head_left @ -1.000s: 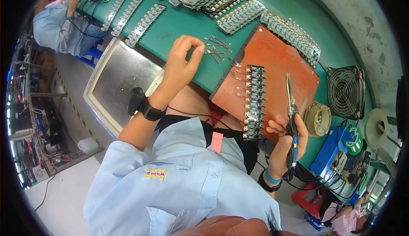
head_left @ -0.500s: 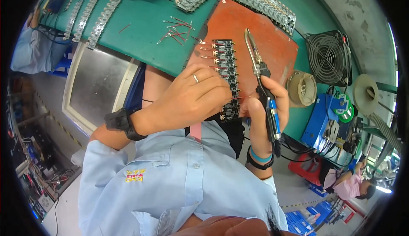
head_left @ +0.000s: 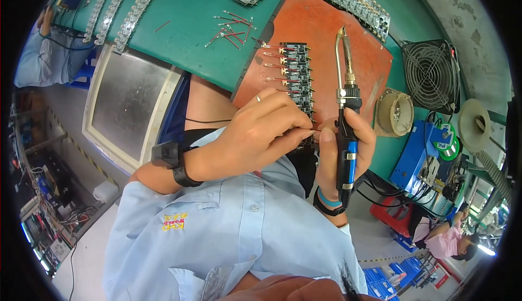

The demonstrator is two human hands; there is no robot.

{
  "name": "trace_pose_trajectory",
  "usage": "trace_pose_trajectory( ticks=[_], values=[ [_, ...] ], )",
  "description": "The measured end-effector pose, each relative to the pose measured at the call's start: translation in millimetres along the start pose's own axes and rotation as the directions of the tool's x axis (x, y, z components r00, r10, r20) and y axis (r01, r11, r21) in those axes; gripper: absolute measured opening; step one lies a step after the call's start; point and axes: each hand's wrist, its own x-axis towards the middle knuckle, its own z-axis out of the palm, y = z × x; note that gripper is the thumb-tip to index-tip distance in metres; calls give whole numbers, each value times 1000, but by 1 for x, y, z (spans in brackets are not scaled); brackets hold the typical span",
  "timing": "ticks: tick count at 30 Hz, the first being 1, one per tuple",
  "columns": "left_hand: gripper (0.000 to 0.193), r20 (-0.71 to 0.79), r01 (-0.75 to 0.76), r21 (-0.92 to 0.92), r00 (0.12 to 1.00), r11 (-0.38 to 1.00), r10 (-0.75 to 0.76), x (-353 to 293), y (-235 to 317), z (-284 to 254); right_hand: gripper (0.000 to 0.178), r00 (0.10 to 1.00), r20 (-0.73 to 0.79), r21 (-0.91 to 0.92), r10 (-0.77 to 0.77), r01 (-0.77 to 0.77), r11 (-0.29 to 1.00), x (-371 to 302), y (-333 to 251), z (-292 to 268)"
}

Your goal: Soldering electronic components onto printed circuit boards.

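Observation:
My right hand (head_left: 356, 143) is wrapped round a soldering iron (head_left: 346, 132) with a blue-and-black handle, its tip pointing away from me and a thin metal tube beside the barrel. My left hand (head_left: 269, 127) pinches a short red wire (head_left: 315, 130) close to my right thumb; the fingers hide most of the wire. Beneath and beyond my left hand lies a black strip of circuit boards (head_left: 296, 72), with red wires sticking out along its left side. The strip's near end is partly covered by my hands. The iron's tip is apart from the boards, above the orange-red mat (head_left: 326, 45).
Several loose red wires (head_left: 234, 30) lie on the green table (head_left: 190, 45). Stacked board strips (head_left: 348, 2) line the back. To the right are a round holder (head_left: 394, 113), a fan (head_left: 432, 75) and a blue solder feeder (head_left: 416, 159) with a spool. Cables hang below.
My hands have come together, with the left fingers now meeting the right thumb at the wire. The iron has turned more upright. The whole view has shifted slightly.

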Motion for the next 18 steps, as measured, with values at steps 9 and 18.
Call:
trace_pose_trajectory(
  ticks=[9,18],
  values=[
    [19,-55,-53,44,997,998,55,0,-2,3,41,999,-45,71,21,-18,997,-5,-2,3],
    [17,-2,-59,115,998,992,59,-1,-7,-7,42,992,-102,86,78,-69,994,1,-3,-5]
  ],
)
